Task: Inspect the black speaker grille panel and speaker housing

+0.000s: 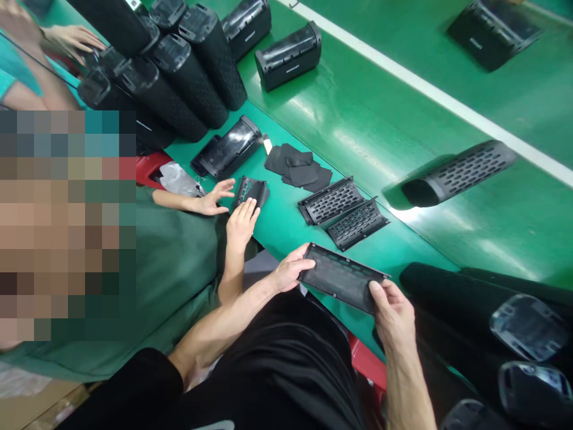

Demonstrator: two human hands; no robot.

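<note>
The left hand (290,269) and right hand (393,316) grip opposite short ends of a black speaker grille (340,278), thumbs on top, fingers curled beneath, keeping its mesh face level and uncovered. Two more grilles (342,212) lie just beyond the fingertips.

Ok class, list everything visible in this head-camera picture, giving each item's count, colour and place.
Speaker bodies: at least seven, black, on the green belt, top.
Perforated panels: two, black, flat on the belt, centre.
Sheet pieces: small pile, black, beside those panels.
Perforated shell: one, black, right, blurred.
Plastic bag: one, translucent, left.
Co-worker's hands: three, left, two touching a small black panel.
Held black panel: one, centre-bottom.
Left hand: one, gripping it.
Right hand: one, gripping it.
</note>
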